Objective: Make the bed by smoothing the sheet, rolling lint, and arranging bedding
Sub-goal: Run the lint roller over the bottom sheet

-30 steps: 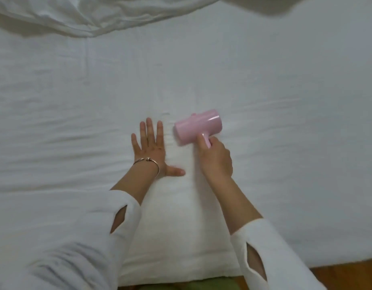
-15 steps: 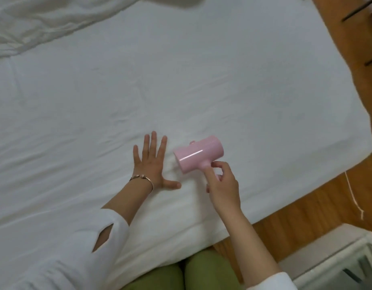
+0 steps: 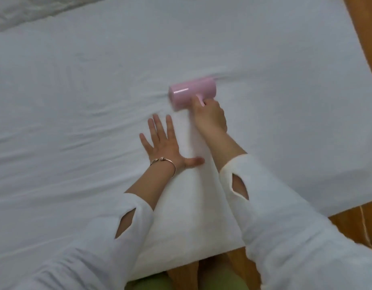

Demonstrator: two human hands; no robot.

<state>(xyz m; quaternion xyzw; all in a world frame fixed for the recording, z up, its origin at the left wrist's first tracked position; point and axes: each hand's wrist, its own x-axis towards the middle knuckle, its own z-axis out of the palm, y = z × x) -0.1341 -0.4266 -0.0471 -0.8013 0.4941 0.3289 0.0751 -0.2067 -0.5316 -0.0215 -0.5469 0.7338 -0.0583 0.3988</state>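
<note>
Sheet [image 3: 97, 91] pressed flat under splayed left hand [image 3: 162, 146]; right hand [image 3: 210, 116] fingers curled round pink lint roller [image 3: 191, 96] handle, roller just beyond left fingertips.

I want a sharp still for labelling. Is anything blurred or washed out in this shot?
Head view: the pink roller is smeared by motion, as are the right hand gripping it and the left thumb; the flat left hand is otherwise sharper. Light is soft and even, the white sheet pale with faint creases; edges bow from the wide lens.
</note>
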